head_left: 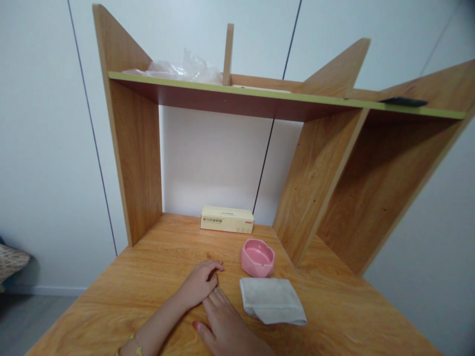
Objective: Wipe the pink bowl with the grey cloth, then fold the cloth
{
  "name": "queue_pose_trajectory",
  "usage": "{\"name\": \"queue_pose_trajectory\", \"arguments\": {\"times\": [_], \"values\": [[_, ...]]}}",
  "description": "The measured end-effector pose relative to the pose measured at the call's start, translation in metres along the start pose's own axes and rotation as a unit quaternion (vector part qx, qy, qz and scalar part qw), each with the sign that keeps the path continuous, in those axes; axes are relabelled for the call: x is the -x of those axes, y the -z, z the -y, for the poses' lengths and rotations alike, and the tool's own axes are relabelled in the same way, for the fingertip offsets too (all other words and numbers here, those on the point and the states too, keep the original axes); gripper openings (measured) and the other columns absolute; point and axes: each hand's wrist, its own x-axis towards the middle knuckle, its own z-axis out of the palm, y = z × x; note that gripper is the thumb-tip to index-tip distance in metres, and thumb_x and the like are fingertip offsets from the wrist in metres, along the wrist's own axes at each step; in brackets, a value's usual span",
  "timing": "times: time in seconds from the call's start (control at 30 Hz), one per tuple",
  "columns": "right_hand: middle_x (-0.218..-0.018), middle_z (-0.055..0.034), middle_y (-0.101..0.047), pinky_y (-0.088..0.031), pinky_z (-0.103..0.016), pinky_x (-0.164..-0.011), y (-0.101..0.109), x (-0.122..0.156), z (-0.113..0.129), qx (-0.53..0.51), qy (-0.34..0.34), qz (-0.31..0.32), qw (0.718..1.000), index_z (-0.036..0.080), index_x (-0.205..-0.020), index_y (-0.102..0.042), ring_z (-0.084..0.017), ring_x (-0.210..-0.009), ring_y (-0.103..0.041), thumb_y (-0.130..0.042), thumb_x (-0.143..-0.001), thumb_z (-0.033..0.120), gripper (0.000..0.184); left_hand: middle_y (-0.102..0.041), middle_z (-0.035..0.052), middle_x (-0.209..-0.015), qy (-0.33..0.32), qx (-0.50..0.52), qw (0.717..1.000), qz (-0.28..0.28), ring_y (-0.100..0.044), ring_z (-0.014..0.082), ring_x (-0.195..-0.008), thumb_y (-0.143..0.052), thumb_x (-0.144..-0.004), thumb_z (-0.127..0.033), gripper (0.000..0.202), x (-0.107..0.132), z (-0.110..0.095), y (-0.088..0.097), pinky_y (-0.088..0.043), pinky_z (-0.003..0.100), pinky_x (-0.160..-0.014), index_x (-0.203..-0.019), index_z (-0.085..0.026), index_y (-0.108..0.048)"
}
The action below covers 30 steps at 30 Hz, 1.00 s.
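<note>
My left hand (201,281) rests on the wooden desk, its fingers loosely bent and holding nothing. A gold-coloured bracelet (135,344) circles that wrist. Just below it, my right hand (227,321) lies flat with the fingers stretched out and the thumb apart. Its fingertips meet the left hand near the thumb. To the right of my right hand is a folded light-grey cloth (272,299). Behind the cloth stands a pink faceted ashtray (258,257) with notches in its rim. A long cream-coloured box (227,220) with printed characters sits farther back by the wall.
The wooden desk (166,247) has upright side panels (137,158) and a shelf (260,96) above. Crumpled clear plastic (185,68) lies on the shelf's left, and a dark flat object (403,101) on its right. A patterned fabric edge (13,261) shows at far left.
</note>
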Motion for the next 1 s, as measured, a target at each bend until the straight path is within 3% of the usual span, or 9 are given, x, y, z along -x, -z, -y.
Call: {"name": "queue_pose_trajectory", "arguments": {"times": [1.0], "values": [[-0.139, -0.0119, -0.032, -0.014, -0.035, -0.107, -0.006, -0.004, -0.008, 0.013, -0.001, 0.006, 1.0, 0.011, -0.134, -0.031, -0.022, -0.129, -0.021, -0.049, -0.077, 0.028, 0.062, -0.059, 0.0057, -0.115, -0.009, -0.011, 1.0, -0.002, -0.05, 0.0184, -0.109, -0.042, -0.068, -0.004, 0.036, -0.001, 0.002, -0.002, -0.034, 0.032, -0.097, -0.094, -0.019, -0.061]]}}
